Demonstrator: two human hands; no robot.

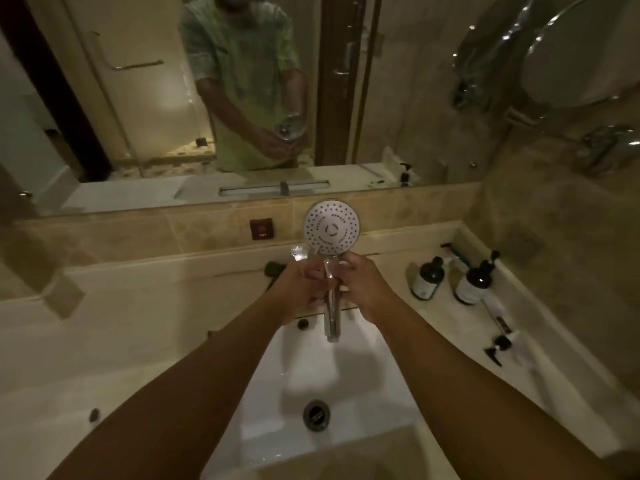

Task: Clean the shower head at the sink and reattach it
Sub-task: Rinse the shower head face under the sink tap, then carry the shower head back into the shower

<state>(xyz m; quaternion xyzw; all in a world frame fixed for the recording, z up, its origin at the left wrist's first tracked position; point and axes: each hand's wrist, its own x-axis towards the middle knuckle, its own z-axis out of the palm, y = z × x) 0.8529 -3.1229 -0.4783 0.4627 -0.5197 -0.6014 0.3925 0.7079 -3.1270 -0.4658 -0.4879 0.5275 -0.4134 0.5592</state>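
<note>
Two hands, left hand (pixel 300 285) and right hand (pixel 363 284), were observed with fingers closed around the shower head (pixel 331 227) handle, above the sink (pixel 363 393).

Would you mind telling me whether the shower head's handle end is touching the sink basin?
Apart. In the head view both hands hold the shower head upright by its handle, whose lower end hangs above the white sink basin, with basin visible beneath it.

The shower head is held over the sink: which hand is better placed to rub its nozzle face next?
Probably the right hand. It grips the shower head only lightly, high by the face, while the left hand wraps the handle and can steady it.
</note>
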